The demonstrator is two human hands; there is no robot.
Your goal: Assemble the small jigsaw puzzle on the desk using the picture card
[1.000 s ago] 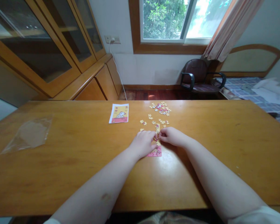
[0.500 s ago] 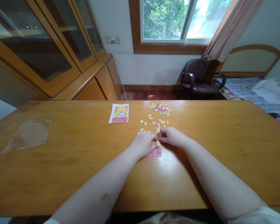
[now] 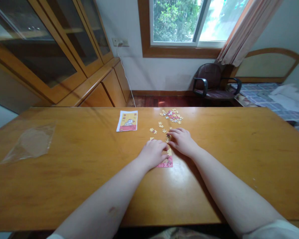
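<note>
My left hand [image 3: 153, 153] rests fingers down on the partly joined puzzle [image 3: 167, 161], a pink and yellow strip of pieces on the wooden table [image 3: 89, 166]. Its fingers are curled over the strip's top. My right hand [image 3: 181, 141] lies just beyond, fingers stretched flat over a few loose pieces [image 3: 164, 130]. A heap of loose yellow and pink pieces [image 3: 171, 116] lies farther back. The reference picture card [image 3: 127, 121] is to the left of them.
A clear plastic bag [image 3: 31, 142] lies at the table's left. Wooden glass-door cabinets [image 3: 52, 49] stand on the left, a dark armchair [image 3: 211, 83] under the window, and a bed [image 3: 276, 99] at the right.
My right hand has left the joined strip and moved away from me, opening out flat over the loose pieces. My left hand has stayed on the strip.
</note>
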